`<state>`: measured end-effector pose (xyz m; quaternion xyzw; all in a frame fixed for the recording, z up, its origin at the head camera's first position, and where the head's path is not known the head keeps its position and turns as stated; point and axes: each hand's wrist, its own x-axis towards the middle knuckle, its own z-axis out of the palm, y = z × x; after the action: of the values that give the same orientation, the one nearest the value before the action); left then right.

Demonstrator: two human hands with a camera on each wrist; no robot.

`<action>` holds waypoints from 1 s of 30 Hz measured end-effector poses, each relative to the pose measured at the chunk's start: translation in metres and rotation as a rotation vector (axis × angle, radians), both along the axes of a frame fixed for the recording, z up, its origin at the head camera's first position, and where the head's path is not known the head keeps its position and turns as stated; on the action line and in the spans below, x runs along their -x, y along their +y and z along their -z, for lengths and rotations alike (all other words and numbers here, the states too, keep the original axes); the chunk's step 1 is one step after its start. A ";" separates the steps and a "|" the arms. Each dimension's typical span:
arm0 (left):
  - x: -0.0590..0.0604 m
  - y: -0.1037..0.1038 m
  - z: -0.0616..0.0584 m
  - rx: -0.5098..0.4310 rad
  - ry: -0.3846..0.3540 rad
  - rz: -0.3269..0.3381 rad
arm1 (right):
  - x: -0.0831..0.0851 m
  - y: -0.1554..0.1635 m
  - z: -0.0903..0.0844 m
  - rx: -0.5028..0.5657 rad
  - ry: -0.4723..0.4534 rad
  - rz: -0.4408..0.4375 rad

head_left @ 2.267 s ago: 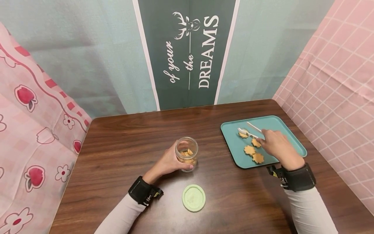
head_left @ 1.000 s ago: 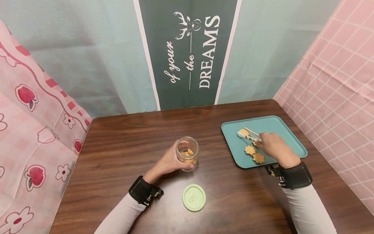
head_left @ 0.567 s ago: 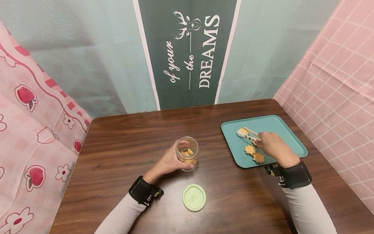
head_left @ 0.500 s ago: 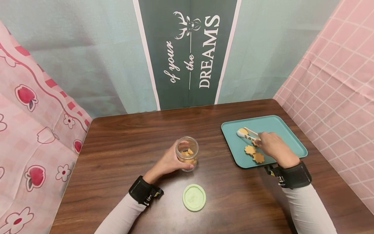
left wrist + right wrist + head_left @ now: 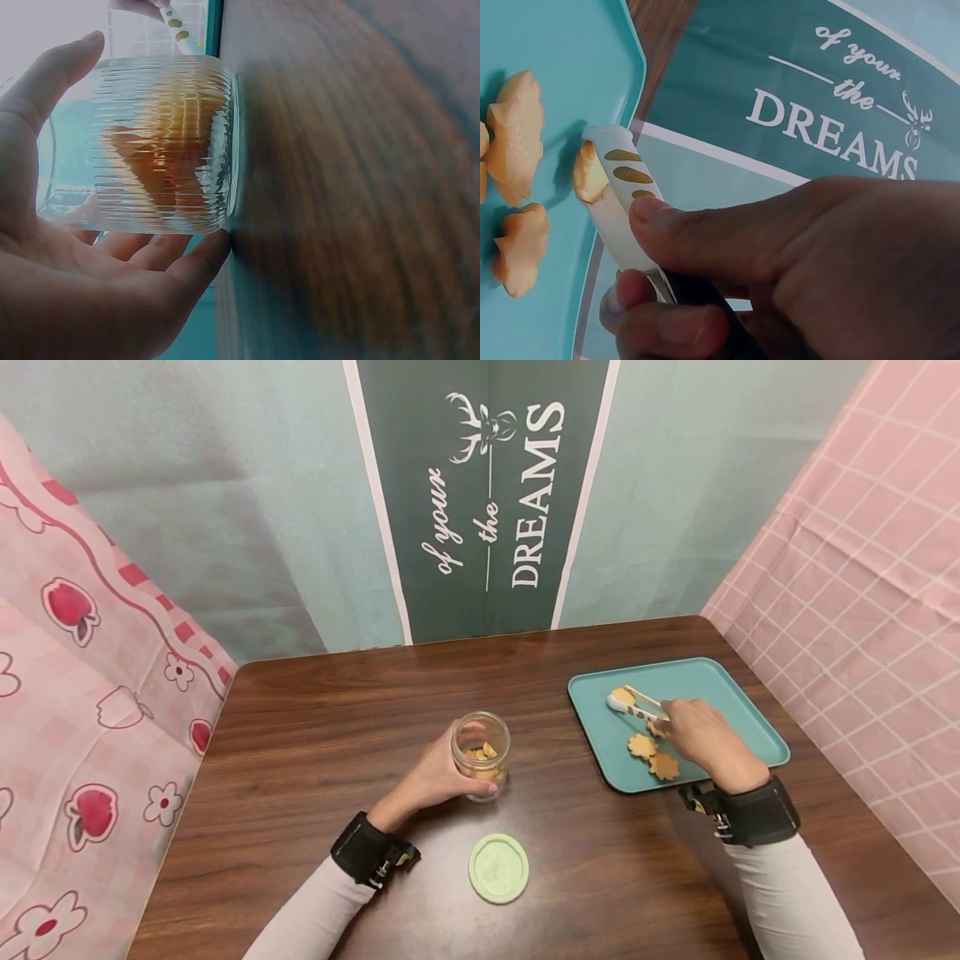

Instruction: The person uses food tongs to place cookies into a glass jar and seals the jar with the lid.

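My left hand grips a ribbed glass jar, thumb on the near side and fingers on the far side. The jar stands upright and lidless on the table, with pieces of cookie in its lower part. Over the teal tray, my right hand holds white tongs with gold spots, thumb on one arm and fingers curled under. Between the tong tips is a round yellow cookie, close over the tray. Several scalloped cookies lie nearby on the tray, one partly hidden by the hand.
A light green round lid lies on the brown wooden table in front of the jar. Printed cloths hang behind the table and on both sides; a pink checked cloth is beside the tray.
The tong arms were spread around the cookie and have closed in on it. My right hand has shifted slightly left. The left hand, jar and lid stay in place.
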<state>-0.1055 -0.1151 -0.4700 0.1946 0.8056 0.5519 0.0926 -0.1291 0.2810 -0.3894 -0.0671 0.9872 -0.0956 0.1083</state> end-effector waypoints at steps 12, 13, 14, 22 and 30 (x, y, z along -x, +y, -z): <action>-0.001 0.001 0.000 -0.001 -0.010 0.000 | -0.004 0.000 -0.002 -0.009 0.069 -0.021; -0.001 0.001 0.000 -0.001 -0.011 0.000 | -0.004 0.000 -0.002 -0.009 0.071 -0.021; -0.001 0.001 0.000 -0.002 -0.012 0.000 | -0.004 0.000 -0.003 -0.008 0.072 -0.021; -0.001 0.001 -0.001 0.004 -0.013 -0.009 | -0.005 0.000 -0.004 0.005 0.105 -0.040; -0.001 0.001 0.000 0.000 0.002 -0.009 | -0.007 -0.001 -0.006 0.004 0.154 -0.069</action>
<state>-0.1046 -0.1142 -0.4700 0.1914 0.8066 0.5521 0.0891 -0.1222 0.2804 -0.3833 -0.1084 0.9895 -0.0884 0.0351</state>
